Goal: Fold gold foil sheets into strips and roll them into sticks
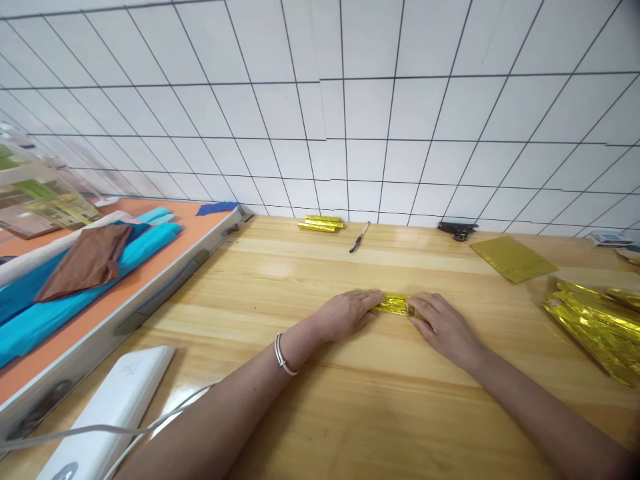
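Got a gold foil strip (393, 305) mid-table, right between my hands. My right hand (445, 328) is pinching its right end, thumb against fingers. My left hand (350, 315) lies over the left end, fingers together; those fingers hide it, so can't tell if they're gripping or just pressing. Decent bare wooden table (390, 413) on the near side, and leftward up to the raised edge (150, 297). Far side stops at the tiled wall (370, 107), gold rolls (320, 225) and pen (359, 238) just beside it. Foil stack (597, 327) on the right gets cut off; black thing (457, 231) far right's hard to make out.
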Demonstrator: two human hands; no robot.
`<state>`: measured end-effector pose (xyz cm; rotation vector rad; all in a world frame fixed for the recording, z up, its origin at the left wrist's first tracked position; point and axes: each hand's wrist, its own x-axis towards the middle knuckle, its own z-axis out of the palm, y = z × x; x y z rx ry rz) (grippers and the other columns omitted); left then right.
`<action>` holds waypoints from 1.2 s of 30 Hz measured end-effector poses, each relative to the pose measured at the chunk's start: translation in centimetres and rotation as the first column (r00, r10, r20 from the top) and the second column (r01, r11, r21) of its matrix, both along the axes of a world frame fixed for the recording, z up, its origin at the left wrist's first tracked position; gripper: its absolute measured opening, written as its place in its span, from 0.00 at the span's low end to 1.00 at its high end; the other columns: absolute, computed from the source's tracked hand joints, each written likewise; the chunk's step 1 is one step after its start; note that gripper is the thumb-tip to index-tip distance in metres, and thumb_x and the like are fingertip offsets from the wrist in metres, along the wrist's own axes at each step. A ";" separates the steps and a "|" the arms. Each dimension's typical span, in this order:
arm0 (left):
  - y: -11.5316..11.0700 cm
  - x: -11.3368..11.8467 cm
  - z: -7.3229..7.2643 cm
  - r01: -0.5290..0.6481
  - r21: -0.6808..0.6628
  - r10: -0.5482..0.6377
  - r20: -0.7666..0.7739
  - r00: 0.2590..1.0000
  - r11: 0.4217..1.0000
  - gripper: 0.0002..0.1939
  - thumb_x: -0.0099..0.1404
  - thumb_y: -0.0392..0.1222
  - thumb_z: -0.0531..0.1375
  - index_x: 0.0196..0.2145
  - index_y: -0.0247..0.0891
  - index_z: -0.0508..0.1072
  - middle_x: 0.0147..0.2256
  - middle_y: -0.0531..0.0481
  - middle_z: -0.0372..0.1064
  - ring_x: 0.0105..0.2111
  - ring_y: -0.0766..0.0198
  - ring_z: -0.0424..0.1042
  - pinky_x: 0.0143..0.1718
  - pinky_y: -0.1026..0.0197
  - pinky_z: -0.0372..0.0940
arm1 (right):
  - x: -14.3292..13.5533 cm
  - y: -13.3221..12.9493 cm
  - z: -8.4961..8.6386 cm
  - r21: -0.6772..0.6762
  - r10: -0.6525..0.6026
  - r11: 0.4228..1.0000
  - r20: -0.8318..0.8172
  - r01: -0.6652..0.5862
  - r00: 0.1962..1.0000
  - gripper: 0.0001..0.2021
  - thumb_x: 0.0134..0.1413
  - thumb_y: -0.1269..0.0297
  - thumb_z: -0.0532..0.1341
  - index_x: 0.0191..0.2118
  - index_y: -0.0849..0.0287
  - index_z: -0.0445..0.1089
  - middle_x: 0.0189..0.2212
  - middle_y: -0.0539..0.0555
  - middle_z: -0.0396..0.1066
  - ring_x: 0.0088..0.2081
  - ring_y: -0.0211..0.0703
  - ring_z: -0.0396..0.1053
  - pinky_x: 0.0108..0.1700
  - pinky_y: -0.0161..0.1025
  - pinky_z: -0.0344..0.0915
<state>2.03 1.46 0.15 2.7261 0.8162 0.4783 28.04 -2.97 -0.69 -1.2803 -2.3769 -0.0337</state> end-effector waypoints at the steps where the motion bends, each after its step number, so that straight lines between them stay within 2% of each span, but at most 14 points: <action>1: 0.0 0.0 0.0 -0.011 -0.015 0.011 0.009 1.000 1.000 0.23 0.65 0.38 0.51 0.58 0.39 0.54 0.53 0.45 0.63 0.51 0.63 0.65 0.53 0.58 0.61 | -0.1 0.0 0.0 0.013 -0.002 1.000 0.027 0.002 1.000 0.16 0.58 0.67 0.53 0.52 0.58 0.63 0.46 0.58 0.67 0.48 0.46 0.64 0.51 0.47 0.64; 6: 0.4 -0.4 0.5 0.002 -0.085 0.000 0.027 1.000 0.996 0.21 0.64 0.35 0.51 0.55 0.42 0.58 0.50 0.49 0.67 0.47 0.64 0.69 0.49 0.61 0.64 | -0.2 0.1 -0.4 0.105 0.020 0.994 0.144 -0.036 0.989 0.14 0.59 0.68 0.52 0.50 0.61 0.65 0.43 0.59 0.71 0.46 0.45 0.66 0.51 0.46 0.64; 9: 0.7 -0.5 0.5 0.030 -0.080 -0.026 0.039 0.999 0.996 0.19 0.65 0.33 0.49 0.54 0.43 0.61 0.51 0.51 0.66 0.48 0.66 0.68 0.50 0.63 0.63 | 0.3 0.3 -0.8 0.152 0.070 0.984 0.172 -0.097 0.983 0.14 0.59 0.71 0.51 0.50 0.60 0.66 0.42 0.58 0.72 0.45 0.44 0.67 0.52 0.46 0.64; 12: 1.0 -0.5 0.0 0.005 -0.057 -0.002 0.051 0.999 0.998 0.20 0.65 0.33 0.48 0.54 0.43 0.61 0.51 0.50 0.67 0.48 0.65 0.68 0.49 0.62 0.64 | 0.7 0.4 -1.0 0.177 0.089 0.977 0.171 -0.120 0.981 0.15 0.59 0.72 0.51 0.51 0.60 0.66 0.43 0.58 0.72 0.46 0.44 0.67 0.52 0.46 0.64; 18: 1.1 -0.6 -0.8 -0.010 -0.046 0.013 0.076 0.997 0.999 0.18 0.67 0.34 0.47 0.53 0.42 0.62 0.50 0.49 0.67 0.48 0.65 0.68 0.49 0.62 0.64 | 0.3 0.2 -0.3 0.139 0.075 0.985 0.169 -0.099 0.983 0.16 0.60 0.65 0.53 0.52 0.59 0.64 0.44 0.57 0.71 0.46 0.45 0.67 0.51 0.46 0.64; 22: 0.9 -0.7 -0.9 -0.019 -0.068 0.026 0.106 0.994 0.997 0.19 0.67 0.35 0.48 0.55 0.41 0.60 0.52 0.48 0.65 0.50 0.65 0.67 0.51 0.61 0.63 | 0.1 0.3 -0.2 0.120 0.066 0.989 0.137 -0.083 0.988 0.13 0.60 0.69 0.52 0.48 0.60 0.67 0.41 0.57 0.72 0.44 0.43 0.67 0.50 0.44 0.65; 26: 0.8 -0.8 -0.7 -0.020 -0.074 0.031 0.145 0.989 0.997 0.16 0.66 0.35 0.49 0.50 0.40 0.66 0.54 0.46 0.60 0.51 0.65 0.64 0.52 0.62 0.62 | 0.3 0.6 -0.7 0.110 0.084 0.990 0.090 -0.094 0.992 0.12 0.60 0.70 0.51 0.44 0.58 0.70 0.40 0.56 0.72 0.43 0.42 0.67 0.48 0.43 0.65; 32: 0.6 -2.0 -0.8 -0.061 -0.071 0.070 0.129 0.989 0.996 0.16 0.68 0.36 0.47 0.48 0.40 0.70 0.45 0.45 0.66 0.43 0.66 0.68 0.44 0.63 0.65 | 0.3 0.8 -1.3 0.091 0.064 0.994 0.028 -0.067 0.998 0.11 0.60 0.70 0.51 0.42 0.59 0.70 0.39 0.56 0.72 0.42 0.43 0.66 0.46 0.43 0.66; 36: 0.6 -2.9 -1.3 -0.060 0.006 0.059 0.120 0.991 0.998 0.15 0.68 0.36 0.48 0.46 0.43 0.71 0.45 0.46 0.69 0.45 0.64 0.68 0.49 0.58 0.61 | 0.1 0.8 -1.2 0.068 0.049 0.996 0.018 -0.050 0.999 0.10 0.59 0.70 0.52 0.39 0.58 0.70 0.38 0.55 0.72 0.41 0.44 0.65 0.44 0.43 0.66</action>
